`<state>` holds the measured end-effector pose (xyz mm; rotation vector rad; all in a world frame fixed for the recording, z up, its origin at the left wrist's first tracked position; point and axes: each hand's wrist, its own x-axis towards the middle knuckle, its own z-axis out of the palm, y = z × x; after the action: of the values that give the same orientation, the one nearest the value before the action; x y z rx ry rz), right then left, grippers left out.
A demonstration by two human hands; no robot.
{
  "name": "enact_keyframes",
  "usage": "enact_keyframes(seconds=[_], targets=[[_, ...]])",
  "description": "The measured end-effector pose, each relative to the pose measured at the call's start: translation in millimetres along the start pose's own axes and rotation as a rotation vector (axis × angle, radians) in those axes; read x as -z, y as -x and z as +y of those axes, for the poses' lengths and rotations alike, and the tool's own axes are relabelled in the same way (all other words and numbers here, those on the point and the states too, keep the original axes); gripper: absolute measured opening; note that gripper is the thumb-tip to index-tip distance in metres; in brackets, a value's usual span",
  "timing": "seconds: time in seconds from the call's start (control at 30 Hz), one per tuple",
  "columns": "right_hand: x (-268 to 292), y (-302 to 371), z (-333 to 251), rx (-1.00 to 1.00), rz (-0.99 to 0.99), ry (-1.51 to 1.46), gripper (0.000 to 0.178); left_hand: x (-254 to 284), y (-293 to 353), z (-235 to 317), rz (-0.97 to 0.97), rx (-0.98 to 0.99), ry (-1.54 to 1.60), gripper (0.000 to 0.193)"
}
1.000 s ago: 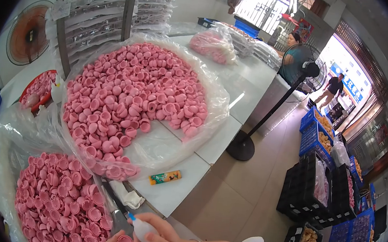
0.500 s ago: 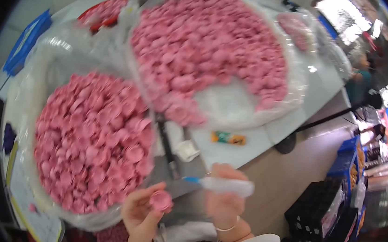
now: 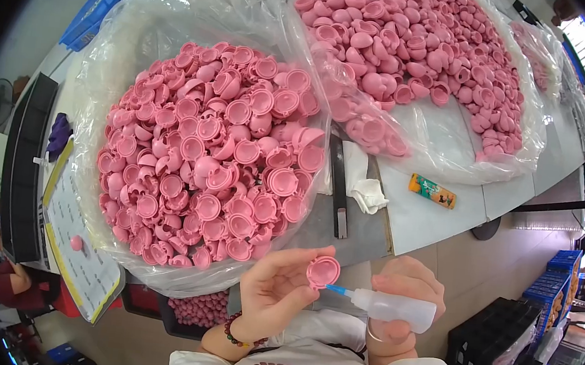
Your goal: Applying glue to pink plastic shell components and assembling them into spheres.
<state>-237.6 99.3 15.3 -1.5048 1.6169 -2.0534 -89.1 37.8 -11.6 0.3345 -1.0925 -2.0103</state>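
Between thumb and fingers, my left hand (image 3: 275, 286) holds a pink plastic half shell (image 3: 323, 272), its hollow side facing up. My right hand (image 3: 405, 292) grips a translucent squeeze bottle (image 3: 393, 308) lying on its side in the fingers. The bottle's blue needle tip (image 3: 338, 290) reaches the lower rim of the shell; whether liquid comes out is too small to see. Left of my hands, a clear plastic bag (image 3: 90, 163) holds a heap of pink half shells (image 3: 211, 153).
Farther right, a second bag (image 3: 442, 162) holds rounded pink pieces (image 3: 419, 40). A black strip tool (image 3: 337, 194), white tissue (image 3: 363, 182) and an orange-green tube (image 3: 432, 191) lie on the table. Below the bag sits a dark bin of pink pieces (image 3: 199, 309); black crates (image 3: 495, 343) stand at right.
My view has shifted, so the table things appear higher and farther right. The bottle's tip, apart from the shell before, is now at its rim. Both hands keep their holds.
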Motion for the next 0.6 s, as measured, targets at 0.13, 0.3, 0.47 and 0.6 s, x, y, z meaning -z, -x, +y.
enact_keyframes(seconds=[0.13,0.3,0.47,0.6], targets=[[-3.6,-1.0,-3.2,-0.036,0.004,0.052,0.065,0.8,0.4,0.2,-0.001,0.004,-0.005,0.043],[0.6,1.1,0.3,0.017,0.021,-0.067,0.054,0.2,-0.9,2.5,-0.016,-0.010,-0.015,0.043],[0.0,-0.9,0.7,0.033,0.022,-0.040,0.055,-4.8,0.0,2.0,0.082,0.020,-0.090,0.043],[0.2,-2.7,1.2,0.057,-0.027,-0.008,0.055,-2.0,0.4,2.9,0.013,0.000,-0.008,0.043]])
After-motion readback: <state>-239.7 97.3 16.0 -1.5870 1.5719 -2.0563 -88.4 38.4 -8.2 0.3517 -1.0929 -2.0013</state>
